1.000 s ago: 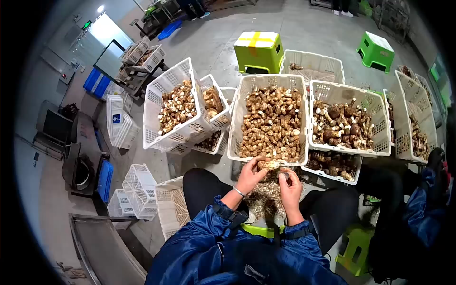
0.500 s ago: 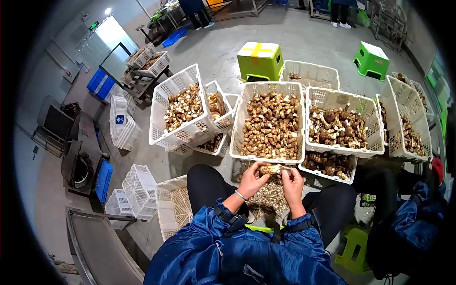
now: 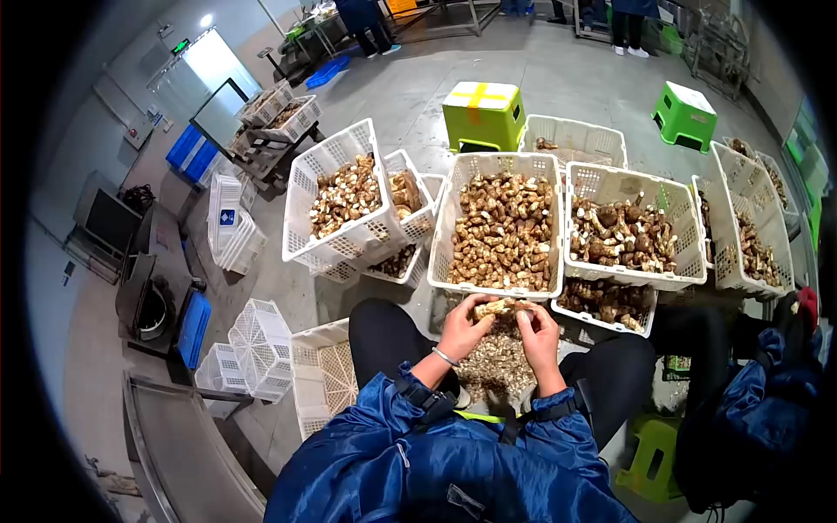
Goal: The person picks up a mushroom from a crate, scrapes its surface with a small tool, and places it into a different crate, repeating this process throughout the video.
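In front of my knees, both hands hold one brown-and-white mushroom (image 3: pixel 495 308) lying sideways between them. My left hand (image 3: pixel 465 331) is closed on its left part, thumb against the stem. The fingers of my right hand (image 3: pixel 538 336) are closed at its right end; whether they also hold a small tool cannot be seen. Below the hands, a heap of pale trimmings (image 3: pixel 495 362) covers the floor between my legs. Just beyond them stands a white crate (image 3: pixel 433 266) filled with small mushrooms (image 3: pixel 504 231).
To the right is a crate of larger mushrooms (image 3: pixel 623 234), stacked over another crate (image 3: pixel 647 329). A tilted mushroom crate (image 3: pixel 292 231) stands at left. Green stools (image 3: pixel 482 122) are beyond the crates. A person's blue sleeve (image 3: pixel 767 397) is close on my right.
The mushroom's angle between my fingers has shifted slightly, and both hands remain on it. The whole view has moved a little to the right and down.
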A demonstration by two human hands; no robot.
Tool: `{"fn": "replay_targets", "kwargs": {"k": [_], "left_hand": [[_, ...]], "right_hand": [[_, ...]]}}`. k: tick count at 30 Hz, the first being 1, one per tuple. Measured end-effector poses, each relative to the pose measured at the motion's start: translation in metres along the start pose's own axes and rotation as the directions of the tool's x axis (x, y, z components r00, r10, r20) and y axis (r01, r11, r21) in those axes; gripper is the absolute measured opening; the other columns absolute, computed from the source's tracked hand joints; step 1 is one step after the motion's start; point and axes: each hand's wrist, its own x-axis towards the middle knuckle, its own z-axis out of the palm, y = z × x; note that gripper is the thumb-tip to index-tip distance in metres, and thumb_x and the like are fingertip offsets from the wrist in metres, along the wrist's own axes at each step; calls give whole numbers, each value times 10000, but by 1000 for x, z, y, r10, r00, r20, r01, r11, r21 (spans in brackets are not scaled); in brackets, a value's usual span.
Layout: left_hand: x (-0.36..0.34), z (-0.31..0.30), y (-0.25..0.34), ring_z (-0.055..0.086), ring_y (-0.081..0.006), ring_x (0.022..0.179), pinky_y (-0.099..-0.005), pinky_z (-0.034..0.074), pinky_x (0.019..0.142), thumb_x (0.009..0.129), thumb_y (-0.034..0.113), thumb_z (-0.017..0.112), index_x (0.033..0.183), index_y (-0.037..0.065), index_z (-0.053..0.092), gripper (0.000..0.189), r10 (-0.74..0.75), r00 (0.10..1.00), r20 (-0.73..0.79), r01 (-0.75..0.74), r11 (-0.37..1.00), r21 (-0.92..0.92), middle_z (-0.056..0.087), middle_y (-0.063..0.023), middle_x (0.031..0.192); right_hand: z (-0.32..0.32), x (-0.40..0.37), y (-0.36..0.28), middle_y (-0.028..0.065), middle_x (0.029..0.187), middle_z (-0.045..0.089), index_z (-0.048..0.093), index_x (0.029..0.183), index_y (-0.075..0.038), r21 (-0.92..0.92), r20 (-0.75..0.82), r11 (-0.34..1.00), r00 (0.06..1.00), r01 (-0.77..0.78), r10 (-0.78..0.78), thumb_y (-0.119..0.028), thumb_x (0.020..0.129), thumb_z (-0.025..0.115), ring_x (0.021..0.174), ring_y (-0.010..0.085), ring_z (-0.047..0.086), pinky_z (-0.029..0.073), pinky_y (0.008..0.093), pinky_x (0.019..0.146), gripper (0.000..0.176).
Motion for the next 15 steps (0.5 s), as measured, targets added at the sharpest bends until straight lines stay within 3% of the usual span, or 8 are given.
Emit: {"fn": "replay_targets", "kwargs": {"k": [3, 4, 8, 15], "left_hand": [[-3, -1, 14, 642, -151, 977, -291, 513, 841, 861, 51, 700, 1123, 0, 627, 276, 218, 976, -6, -198, 896, 397, 676, -71, 1160], [-2, 1, 13, 666, -217, 972, -319, 521, 835, 813, 48, 721, 1062, 4, 645, 264, 261, 965, -31, -227, 885, 407, 687, -99, 1114], [-4, 4, 17, 674, -307, 1002, -366, 529, 861, 773, 37, 722, 1019, 4, 654, 258, 345, 938, -36, -289, 836, 466, 692, -137, 1079], [-6, 11, 21, 682, -306, 992, -362, 537, 857, 782, 38, 723, 1007, 8, 665, 235, 396, 918, -10, -347, 818, 459, 696, -139, 1080]], "right_hand": [[1, 0, 6, 41, 1001, 670, 679, 1013, 30, 22, 8, 1000, 1000, 20, -20, -97, 931, 672, 826, 84, 569, 474, 254, 708, 152], [1, 0, 6, 60, 1027, 676, 679, 993, 35, 2, 0, 998, 998, 65, -65, -88, 923, 677, 843, 96, 588, 481, 256, 720, 142], [4, 0, -5, 111, 1065, 681, 674, 921, 43, -112, -26, 967, 973, 227, -231, -64, 892, 695, 881, 143, 643, 503, 268, 746, 113], [2, -1, -8, 125, 1043, 679, 680, 944, 37, -220, -50, 931, 950, 292, -309, -62, 888, 694, 841, 156, 642, 509, 285, 711, 114]]}}
